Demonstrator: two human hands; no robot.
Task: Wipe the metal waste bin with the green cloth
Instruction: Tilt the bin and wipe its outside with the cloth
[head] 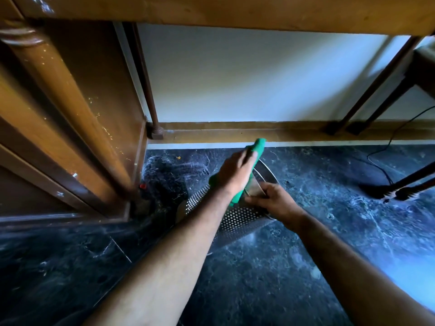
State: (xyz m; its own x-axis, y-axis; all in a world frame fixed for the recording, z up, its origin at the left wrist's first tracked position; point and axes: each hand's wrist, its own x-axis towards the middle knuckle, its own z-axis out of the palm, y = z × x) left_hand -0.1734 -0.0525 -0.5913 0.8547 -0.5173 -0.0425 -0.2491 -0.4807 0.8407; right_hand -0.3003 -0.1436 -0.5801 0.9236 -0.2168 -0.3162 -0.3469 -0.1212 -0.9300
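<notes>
A perforated metal waste bin (pixel 237 220) lies tilted on the dark marble floor, its open rim toward the wall. My left hand (pixel 235 171) holds the green cloth (pixel 259 147) and presses it over the bin's upper side near the rim; part of the cloth hangs down below the wrist. My right hand (pixel 273 198) grips the bin's rim and wall just right of the cloth. My forearms hide much of the bin's body.
A brown wooden cabinet (pixel 70 128) stands close on the left. Table legs (pixel 367 90) rise at the right by the wall. A black cable (pixel 381 158) trails over the floor toward a dark stand (pixel 400 191) at the right.
</notes>
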